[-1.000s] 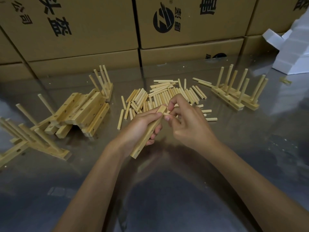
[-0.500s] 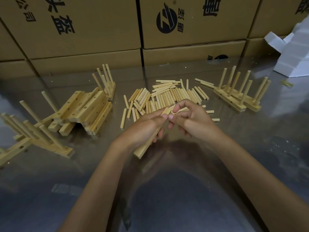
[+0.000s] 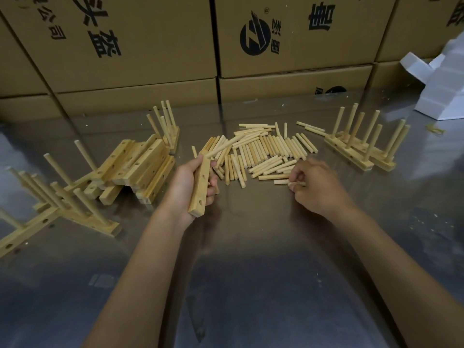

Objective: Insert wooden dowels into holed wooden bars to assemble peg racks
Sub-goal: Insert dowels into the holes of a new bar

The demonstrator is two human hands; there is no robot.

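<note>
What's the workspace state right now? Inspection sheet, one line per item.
Surface: shiny grey table, with pale specks.
Job's things: loose dowels piled centre; holed bars stacked left; finished peg racks far left, back left and right.
Clutter: white foam blocks, back right.
Grippers: left hand grips a bar with one dowel in its far end; right hand pinches a dowel at the pile's edge.
Cables: nothing seen.
Surroundings: printed cardboard boxes stacked behind.

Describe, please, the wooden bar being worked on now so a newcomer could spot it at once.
Start at the spread of loose dowels in the middle of the steel table; at its near left edge the left hand grips one holed bar. Unlike the stacked bars further left, it is lifted, with one dowel in its far end.
</note>
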